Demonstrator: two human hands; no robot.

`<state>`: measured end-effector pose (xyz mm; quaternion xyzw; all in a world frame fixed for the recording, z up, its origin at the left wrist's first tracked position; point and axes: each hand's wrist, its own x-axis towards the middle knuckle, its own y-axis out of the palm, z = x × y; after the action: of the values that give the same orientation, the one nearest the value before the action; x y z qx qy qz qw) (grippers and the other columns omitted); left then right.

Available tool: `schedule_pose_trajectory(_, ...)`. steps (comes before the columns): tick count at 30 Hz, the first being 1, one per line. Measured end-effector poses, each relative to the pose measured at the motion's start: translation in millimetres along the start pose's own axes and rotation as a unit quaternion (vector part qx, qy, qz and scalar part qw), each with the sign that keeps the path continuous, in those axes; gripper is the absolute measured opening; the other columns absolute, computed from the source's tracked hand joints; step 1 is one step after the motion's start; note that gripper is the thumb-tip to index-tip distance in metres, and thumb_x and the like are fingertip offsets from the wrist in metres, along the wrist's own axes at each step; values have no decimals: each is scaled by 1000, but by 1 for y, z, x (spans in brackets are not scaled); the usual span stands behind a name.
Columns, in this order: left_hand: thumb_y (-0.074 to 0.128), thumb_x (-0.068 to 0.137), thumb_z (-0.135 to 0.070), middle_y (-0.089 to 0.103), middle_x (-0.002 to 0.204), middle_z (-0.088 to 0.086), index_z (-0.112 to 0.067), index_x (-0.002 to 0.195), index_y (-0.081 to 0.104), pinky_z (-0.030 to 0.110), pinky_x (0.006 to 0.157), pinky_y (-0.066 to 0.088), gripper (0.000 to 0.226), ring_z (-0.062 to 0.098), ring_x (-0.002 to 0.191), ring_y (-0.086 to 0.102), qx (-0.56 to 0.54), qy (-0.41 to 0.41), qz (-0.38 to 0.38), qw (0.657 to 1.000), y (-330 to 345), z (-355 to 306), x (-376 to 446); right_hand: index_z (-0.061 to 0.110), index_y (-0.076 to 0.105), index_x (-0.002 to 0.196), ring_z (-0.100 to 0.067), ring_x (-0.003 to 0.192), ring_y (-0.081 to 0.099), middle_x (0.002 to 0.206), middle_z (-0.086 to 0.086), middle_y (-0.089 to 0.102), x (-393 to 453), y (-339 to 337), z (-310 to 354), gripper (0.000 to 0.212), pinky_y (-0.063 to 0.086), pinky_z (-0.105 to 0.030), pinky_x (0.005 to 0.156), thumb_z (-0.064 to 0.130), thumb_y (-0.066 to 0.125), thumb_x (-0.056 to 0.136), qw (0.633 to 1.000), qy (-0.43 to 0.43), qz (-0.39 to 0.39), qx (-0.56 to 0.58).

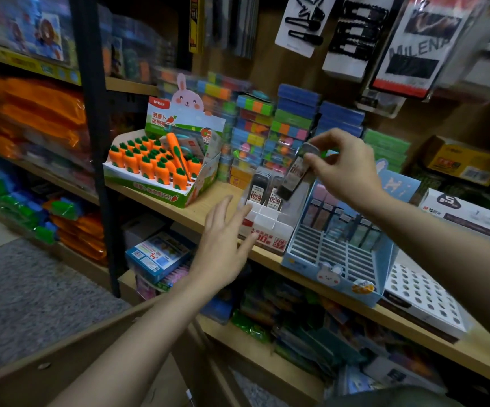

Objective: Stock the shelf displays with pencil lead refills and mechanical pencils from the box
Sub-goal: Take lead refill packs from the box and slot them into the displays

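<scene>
My right hand (pixel 344 165) pinches a dark pencil lead refill case (pixel 295 174) by its top end, tilted above a white slotted display (pixel 263 223) on the wooden shelf (pixel 191 211). Two refill cases (pixel 266 189) stand in the display's back row. My left hand (pixel 223 245) is stretched out with straight fingers, its fingertips at the left front of the white display. To the right stands a light blue slotted display (pixel 336 259) with several pastel cases in its back rows. The cardboard box (pixel 91 348) is below, at the lower left.
A carrot-shaped item display (pixel 161 168) stands left of the white display. Stacks of coloured sticky-note packs (pixel 267 130) line the back. A white perforated tray (pixel 426 298) and a white boxed item (pixel 467 215) sit at the right. Hair clip cards (pixel 352 36) hang above.
</scene>
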<state>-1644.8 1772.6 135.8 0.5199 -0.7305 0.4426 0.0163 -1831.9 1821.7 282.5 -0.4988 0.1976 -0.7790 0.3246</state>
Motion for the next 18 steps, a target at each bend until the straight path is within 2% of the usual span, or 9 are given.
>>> schedule_pose_trajectory(2,48,98,-42,4,162,-3,-31,152,24,38,117,20,60,14,148,4,6,-10,45,999,3,4,0,17,65,102,-15,83,65,97,2,66,7,8,-5,15,49,-21,69,20,69,89,1000,-5,3,-17)
schedule_pose_trajectory(4,49,98,-42,-2,163,-6,-32,154,16,37,118,20,65,12,148,2,-4,-8,49,999,7,5,-2,13,65,104,-19,90,64,101,-4,67,9,20,-9,17,52,-32,79,19,69,89,999,-10,21,-37)
schedule_pose_trajectory(8,50,98,-40,-11,162,-13,-28,155,11,32,116,24,70,8,148,1,2,23,32,999,8,3,-3,15,65,104,-14,89,59,101,-4,67,8,44,-16,18,46,-24,77,19,70,87,998,-9,31,-49)
schedule_pose_trajectory(12,49,98,-40,-9,161,-17,-28,155,13,33,115,29,68,6,147,6,-6,24,36,999,7,5,-2,15,69,106,-15,92,63,101,-2,70,10,55,-23,23,55,-34,85,22,74,85,994,0,76,-74)
schedule_pose_trajectory(15,50,98,-38,-6,161,-18,-29,154,18,33,113,31,65,7,147,9,-14,36,27,999,7,7,-2,18,72,105,-18,92,64,100,0,70,12,61,-24,24,56,-42,82,27,76,83,987,5,90,-131)
schedule_pose_trajectory(18,51,98,-37,-4,162,-16,-33,152,24,33,107,38,60,9,146,15,-17,58,19,998,8,9,-5,20,73,102,-17,91,64,100,1,70,10,67,-25,20,56,-41,80,27,75,84,987,10,78,-143)
